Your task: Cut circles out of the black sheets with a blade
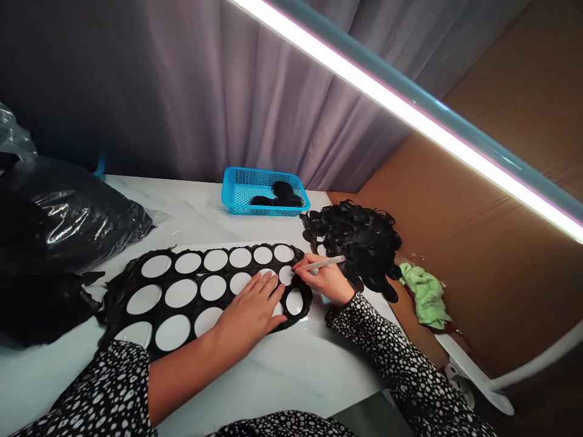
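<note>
A flat black sheet with rows of round holes lies on the white table, and white shows through the holes. My left hand rests on it near the right end, fingers stretched out flat. My right hand grips a slim whitish pen-like tool, its tip hidden by the fingers. Those fingertips are at the sheet's right edge, beside a hole in the middle row. To the right of that hand sits a heap of thin black pieces, some of them round.
A blue perforated basket with black discs stands at the back. Black plastic bags bulge at the left. A green cloth lies at the right by the brown wall. A bright tube lamp crosses overhead.
</note>
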Action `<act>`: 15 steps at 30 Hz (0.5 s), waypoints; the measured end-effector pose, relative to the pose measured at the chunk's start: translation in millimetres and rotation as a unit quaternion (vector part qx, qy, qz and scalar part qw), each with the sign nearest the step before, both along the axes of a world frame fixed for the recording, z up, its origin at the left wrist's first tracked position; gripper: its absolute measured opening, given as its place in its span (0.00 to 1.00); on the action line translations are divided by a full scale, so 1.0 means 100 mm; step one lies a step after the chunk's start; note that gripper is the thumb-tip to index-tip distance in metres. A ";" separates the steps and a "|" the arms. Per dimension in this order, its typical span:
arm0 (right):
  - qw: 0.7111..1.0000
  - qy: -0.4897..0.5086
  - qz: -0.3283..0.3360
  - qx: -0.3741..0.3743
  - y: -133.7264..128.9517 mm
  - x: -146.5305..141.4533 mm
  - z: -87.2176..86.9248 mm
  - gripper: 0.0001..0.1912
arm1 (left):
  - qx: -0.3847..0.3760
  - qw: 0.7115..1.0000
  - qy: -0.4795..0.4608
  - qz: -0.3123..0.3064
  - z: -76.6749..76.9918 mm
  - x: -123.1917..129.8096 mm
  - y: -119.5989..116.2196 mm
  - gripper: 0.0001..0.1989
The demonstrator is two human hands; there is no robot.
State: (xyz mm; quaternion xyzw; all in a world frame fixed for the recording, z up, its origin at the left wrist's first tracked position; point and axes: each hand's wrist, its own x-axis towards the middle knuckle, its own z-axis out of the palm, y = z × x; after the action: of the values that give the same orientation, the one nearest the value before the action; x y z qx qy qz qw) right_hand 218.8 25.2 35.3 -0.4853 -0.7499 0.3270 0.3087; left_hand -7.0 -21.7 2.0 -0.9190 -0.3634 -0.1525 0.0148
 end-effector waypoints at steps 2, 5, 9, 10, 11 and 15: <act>1.000 -0.004 0.007 0.016 -0.14 -0.09 0.03 0.06 | 0.003 1.000 0.003 -0.008 -0.08 0.01 -0.13 0.27; 0.999 -0.005 -0.005 0.051 -0.23 -0.13 0.10 0.05 | 0.006 1.000 -0.015 -0.018 -0.20 0.05 -0.26 0.26; 0.999 0.004 0.045 -0.011 -0.19 -0.10 0.07 0.08 | -0.008 0.998 -0.050 -0.029 -0.25 0.08 -0.29 0.23; 0.999 -0.006 0.043 -0.021 -0.16 -0.07 0.03 0.08 | -0.013 0.998 -0.055 -0.033 -0.24 0.08 -0.28 0.23; 0.999 -0.014 0.026 -0.023 -0.12 -0.04 -0.01 0.07 | -0.019 0.997 -0.059 -0.038 -0.23 0.07 -0.27 0.22; 0.993 0.038 -0.109 -0.002 -0.02 0.09 -0.10 0.07 | -0.070 0.994 -0.065 -0.055 -0.16 0.00 -0.19 0.22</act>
State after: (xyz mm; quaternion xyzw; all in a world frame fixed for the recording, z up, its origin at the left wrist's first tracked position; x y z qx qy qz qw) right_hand 228.2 23.4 25.3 -0.5519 -0.6799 0.3110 0.3693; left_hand -7.0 -40.9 -14.0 -0.9245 -0.3222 -0.1864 -0.0818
